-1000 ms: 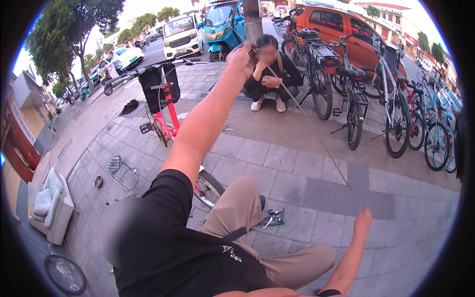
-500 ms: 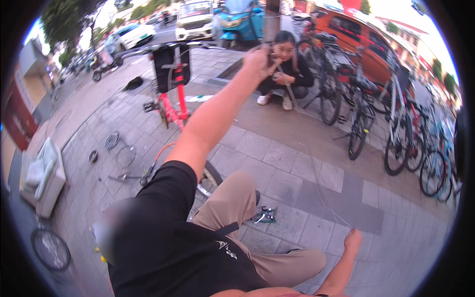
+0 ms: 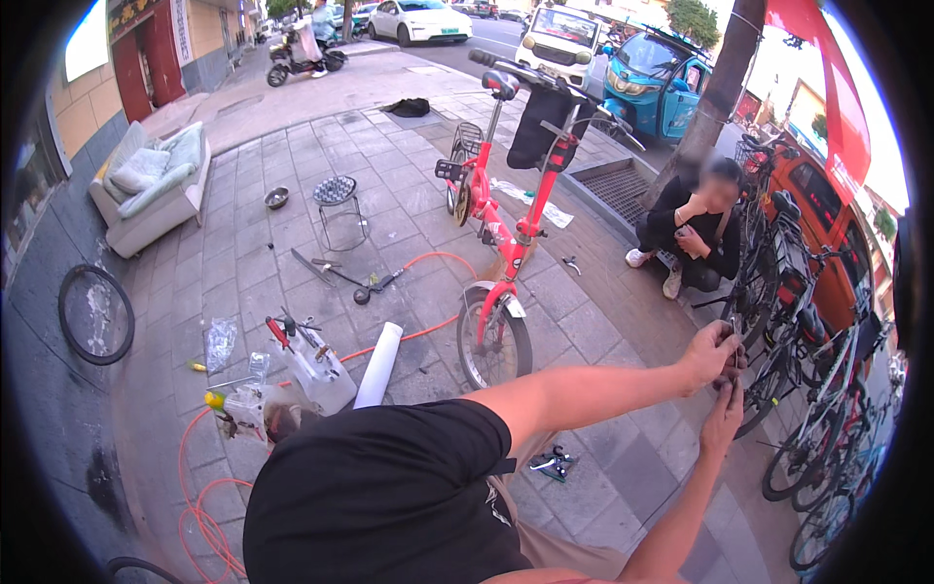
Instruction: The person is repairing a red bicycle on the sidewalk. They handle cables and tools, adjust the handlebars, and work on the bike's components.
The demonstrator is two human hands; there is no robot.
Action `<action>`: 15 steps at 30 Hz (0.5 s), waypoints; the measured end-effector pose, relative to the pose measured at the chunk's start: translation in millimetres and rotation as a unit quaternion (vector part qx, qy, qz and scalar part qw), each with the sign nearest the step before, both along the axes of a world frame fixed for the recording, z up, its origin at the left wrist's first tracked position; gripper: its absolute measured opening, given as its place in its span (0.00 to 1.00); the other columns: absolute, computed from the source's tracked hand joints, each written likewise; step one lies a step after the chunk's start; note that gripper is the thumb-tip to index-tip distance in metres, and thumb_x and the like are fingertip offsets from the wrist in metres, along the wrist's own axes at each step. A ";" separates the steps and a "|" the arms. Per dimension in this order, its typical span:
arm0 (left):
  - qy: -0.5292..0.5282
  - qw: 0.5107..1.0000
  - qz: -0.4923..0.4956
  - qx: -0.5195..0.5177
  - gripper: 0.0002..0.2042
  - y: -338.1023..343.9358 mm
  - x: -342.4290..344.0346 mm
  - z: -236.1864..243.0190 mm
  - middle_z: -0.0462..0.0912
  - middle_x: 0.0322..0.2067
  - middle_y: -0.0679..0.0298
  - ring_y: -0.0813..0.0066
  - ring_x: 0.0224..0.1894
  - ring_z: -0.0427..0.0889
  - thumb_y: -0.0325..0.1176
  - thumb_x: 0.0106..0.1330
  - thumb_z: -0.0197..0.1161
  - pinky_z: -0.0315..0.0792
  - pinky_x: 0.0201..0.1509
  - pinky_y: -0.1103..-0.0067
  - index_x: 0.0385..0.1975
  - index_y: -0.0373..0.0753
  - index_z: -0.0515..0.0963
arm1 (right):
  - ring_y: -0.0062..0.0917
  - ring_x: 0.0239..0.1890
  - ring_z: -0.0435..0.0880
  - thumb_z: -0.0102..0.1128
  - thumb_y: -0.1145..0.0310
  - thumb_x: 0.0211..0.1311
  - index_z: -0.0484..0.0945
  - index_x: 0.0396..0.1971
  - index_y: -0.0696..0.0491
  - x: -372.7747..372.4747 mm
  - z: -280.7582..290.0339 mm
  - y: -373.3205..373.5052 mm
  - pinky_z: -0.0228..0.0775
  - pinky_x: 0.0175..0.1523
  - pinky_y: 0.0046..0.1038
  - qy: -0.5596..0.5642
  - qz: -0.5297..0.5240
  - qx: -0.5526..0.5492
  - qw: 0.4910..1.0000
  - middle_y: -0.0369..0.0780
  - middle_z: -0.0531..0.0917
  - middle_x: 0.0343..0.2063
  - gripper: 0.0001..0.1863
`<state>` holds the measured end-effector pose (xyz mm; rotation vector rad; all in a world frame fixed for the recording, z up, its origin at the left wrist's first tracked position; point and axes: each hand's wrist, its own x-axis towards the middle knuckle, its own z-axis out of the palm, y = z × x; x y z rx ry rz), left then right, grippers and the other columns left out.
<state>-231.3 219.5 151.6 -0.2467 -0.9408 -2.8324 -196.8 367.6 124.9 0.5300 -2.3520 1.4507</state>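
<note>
My left hand point(image 3: 708, 356) and my right hand point(image 3: 722, 417) are close together at the right, beside the row of parked bicycles. The fingers of both are closed in a pinch around a thin wire, of which only a little shows at the fingertips. Its full run cannot be made out against the wheels behind. Left of my arms, a red folding bicycle point(image 3: 501, 238) stands upright on the paving. By my knee lie some hand tools with dark green handles point(image 3: 555, 463).
A person in black point(image 3: 691, 229) squats near the tree trunk point(image 3: 725, 97). Several parked bicycles point(image 3: 778, 282) line the right side. An orange hose point(image 3: 202, 521), a white toolbox point(image 3: 326, 380), a small stool point(image 3: 335, 191) and a loose tyre point(image 3: 95, 313) are on the left. A sofa point(image 3: 156, 180) stands farther back.
My hands were wide apart with the thin wire stretched between them. My left hand has come down and right to meet my right hand. The view has swung left.
</note>
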 end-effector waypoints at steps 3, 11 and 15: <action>0.021 1.000 -0.002 -0.003 0.07 -26.9 3.9 1.7 0.84 0.37 0.64 0.73 0.36 0.89 0.31 0.79 0.59 0.86 0.36 0.74 0.49 0.37 0.72 | 0.26 0.55 0.82 0.52 0.59 0.83 0.79 0.61 0.61 -14.4 -9.5 -28.8 0.71 0.61 0.29 0.121 -0.020 0.006 0.992 0.43 0.87 0.51 0.22; 0.045 0.992 -0.004 -0.117 0.11 -144.4 40.3 22.0 0.87 0.37 0.63 0.73 0.34 0.89 0.36 0.77 0.65 0.86 0.31 0.74 0.49 0.35 0.79 | 0.21 0.39 0.83 0.58 0.58 0.80 0.84 0.54 0.59 26.9 34.4 -54.6 0.75 0.49 0.26 0.100 -0.037 0.117 0.987 0.36 0.88 0.36 0.19; 0.065 0.978 -0.004 -0.198 0.13 -178.4 62.1 36.9 0.87 0.36 0.62 0.72 0.32 0.89 0.37 0.76 0.67 0.85 0.27 0.74 0.48 0.32 0.81 | 0.25 0.39 0.85 0.60 0.59 0.78 0.84 0.52 0.57 43.1 55.9 -74.2 0.75 0.49 0.27 0.147 -0.024 0.179 0.973 0.42 0.87 0.36 0.17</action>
